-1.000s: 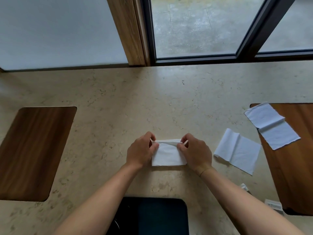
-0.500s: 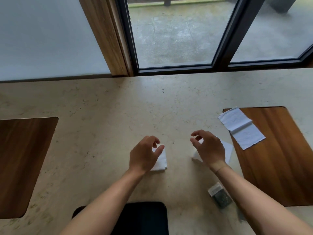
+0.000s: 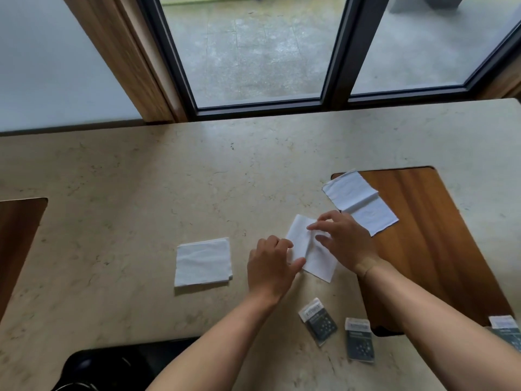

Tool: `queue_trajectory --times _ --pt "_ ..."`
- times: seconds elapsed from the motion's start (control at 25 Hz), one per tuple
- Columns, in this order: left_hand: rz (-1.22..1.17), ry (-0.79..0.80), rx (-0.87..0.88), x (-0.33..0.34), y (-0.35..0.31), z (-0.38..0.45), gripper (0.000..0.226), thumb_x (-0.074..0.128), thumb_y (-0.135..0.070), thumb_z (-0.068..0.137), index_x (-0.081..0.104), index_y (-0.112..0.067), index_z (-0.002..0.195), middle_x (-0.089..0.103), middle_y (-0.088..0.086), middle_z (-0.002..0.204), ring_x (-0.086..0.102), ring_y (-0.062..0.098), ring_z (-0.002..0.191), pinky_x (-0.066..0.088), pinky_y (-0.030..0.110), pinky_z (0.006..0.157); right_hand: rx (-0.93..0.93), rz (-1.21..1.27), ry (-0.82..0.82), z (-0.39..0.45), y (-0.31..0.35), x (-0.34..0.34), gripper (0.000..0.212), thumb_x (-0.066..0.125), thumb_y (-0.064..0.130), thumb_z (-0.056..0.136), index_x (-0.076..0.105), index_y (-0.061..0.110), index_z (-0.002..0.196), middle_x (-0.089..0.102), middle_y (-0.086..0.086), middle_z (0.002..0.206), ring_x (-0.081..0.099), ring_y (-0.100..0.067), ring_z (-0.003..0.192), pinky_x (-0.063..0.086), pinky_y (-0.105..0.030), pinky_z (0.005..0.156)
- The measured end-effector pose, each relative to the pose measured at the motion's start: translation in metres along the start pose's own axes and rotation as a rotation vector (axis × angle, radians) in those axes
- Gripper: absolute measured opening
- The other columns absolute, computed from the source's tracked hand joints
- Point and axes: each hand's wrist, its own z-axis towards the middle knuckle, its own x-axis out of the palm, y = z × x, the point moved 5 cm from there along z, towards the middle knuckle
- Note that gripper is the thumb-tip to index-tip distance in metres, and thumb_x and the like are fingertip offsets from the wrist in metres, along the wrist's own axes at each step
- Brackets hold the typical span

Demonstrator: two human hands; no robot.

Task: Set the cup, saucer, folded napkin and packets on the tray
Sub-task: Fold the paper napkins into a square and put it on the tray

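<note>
A folded white napkin (image 3: 203, 262) lies square on the stone table, left of my hands. A second white napkin (image 3: 315, 263), half unfolded, lies under both hands. My left hand (image 3: 272, 270) touches its left edge with thumb and fingertips. My right hand (image 3: 344, 239) rests spread fingers on its upper right part. A third white napkin (image 3: 359, 203) lies across the corner of the brown wooden board (image 3: 428, 235) at the right. Three dark packets (image 3: 318, 321) (image 3: 359, 340) (image 3: 507, 331) lie near my right forearm. No cup or saucer is in view.
Another brown wooden board (image 3: 17, 235) shows at the left edge. A black object (image 3: 127, 365) sits at the table's near edge below my left arm. Window frames and a wooden post (image 3: 135, 66) stand behind the table's far edge.
Both hands let go of the folded napkin, left it on the table, and moved right onto the second napkin. The view swung right, so the packets came into sight.
</note>
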Motion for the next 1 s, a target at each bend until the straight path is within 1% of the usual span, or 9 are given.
queue_trajectory --times 0.16,0.28,0.44,0.56,0.68,0.76,0.84,0.96,1.0 --pt "0.161 -0.042 0.005 0.008 -0.017 -0.004 0.044 0.068 -0.062 0.072 0.069 -0.021 0.09 0.064 -0.001 0.086 0.053 0.019 0.075 0.037 0.032 0.066 -0.064 -0.003 0.008 0.003 -0.004 0.003 0.027 0.072 0.03 0.084 0.071 0.032 0.111 0.065 0.0 0.118 0.063 -0.018 0.097 0.058 -0.034 0.076" --pt "0.198 -0.038 -0.022 0.009 -0.022 -0.002 0.035 0.066 -0.054 0.076 0.066 -0.02 0.087 0.062 0.0 0.083 0.052 0.02 0.073 0.041 0.034 0.067 -0.074 -0.002 0.012 0.005 -0.005 0.007 0.023 0.07 0.03 0.085 0.071 0.03 0.108 0.064 0.0 0.117 0.061 -0.018 0.095 0.057 -0.032 0.073" --pt "0.124 -0.031 -0.037 0.01 -0.024 0.001 0.013 0.063 -0.03 0.083 0.068 -0.018 0.084 0.063 0.0 0.08 0.053 0.02 0.072 0.04 0.034 0.068 -0.07 0.01 -0.019 0.009 -0.006 0.007 0.018 0.072 0.032 0.083 0.071 0.027 0.101 0.062 0.001 0.115 0.06 -0.017 0.091 0.055 -0.026 0.066" --pt "0.062 -0.04 -0.027 0.006 -0.022 0.003 0.011 0.062 -0.025 0.085 0.069 -0.016 0.085 0.064 0.001 0.081 0.053 0.018 0.07 0.042 0.032 0.068 -0.071 0.018 -0.024 0.01 -0.007 0.008 0.015 0.073 0.032 0.082 0.069 0.027 0.095 0.059 0.002 0.116 0.058 -0.015 0.091 0.055 -0.028 0.066" --pt "-0.06 -0.068 -0.017 -0.006 -0.019 0.005 0.012 0.061 -0.024 0.087 0.067 -0.015 0.089 0.065 0.001 0.085 0.055 0.015 0.072 0.043 0.028 0.069 -0.05 0.085 -0.041 0.011 -0.006 0.007 0.014 0.075 0.032 0.08 0.067 0.027 0.09 0.059 0.001 0.12 0.057 -0.017 0.098 0.056 -0.034 0.073" --pt "-0.195 -0.073 -0.045 -0.019 -0.011 0.008 0.01 0.057 -0.025 0.089 0.063 -0.016 0.088 0.066 0.0 0.085 0.058 0.014 0.072 0.047 0.028 0.067 -0.043 0.218 -0.029 0.014 -0.003 0.004 0.014 0.075 0.032 0.079 0.067 0.024 0.088 0.064 0.002 0.113 0.058 -0.018 0.099 0.054 -0.037 0.08" --pt "-0.326 -0.066 -0.111 -0.032 0.002 0.011 0.007 0.052 -0.027 0.092 0.055 -0.021 0.088 0.065 -0.003 0.082 0.06 0.013 0.071 0.05 0.03 0.063 -0.01 0.408 0.019 0.017 0.002 0.002 0.017 0.072 0.034 0.081 0.068 0.021 0.091 0.069 0.006 0.099 0.062 -0.014 0.092 0.054 -0.039 0.081" --pt "-0.435 -0.053 -0.221 -0.052 0.029 0.015 0.01 0.046 -0.032 0.096 0.049 -0.024 0.09 0.063 -0.006 0.077 0.06 0.012 0.071 0.049 0.034 0.062 0.092 0.569 0.074 0.019 0.022 0.002 0.014 0.069 0.038 0.082 0.064 0.026 0.086 0.068 0.014 0.084 0.063 -0.002 0.082 0.052 -0.029 0.073" --pt "-0.456 -0.058 -0.249 -0.058 0.038 0.015 0.01 0.045 -0.033 0.096 0.049 -0.025 0.091 0.061 -0.008 0.076 0.059 0.012 0.07 0.048 0.036 0.061 0.119 0.599 0.08 0.019 0.031 0.002 0.013 0.069 0.037 0.082 0.063 0.026 0.084 0.068 0.014 0.079 0.062 -0.001 0.077 0.05 -0.027 0.069"
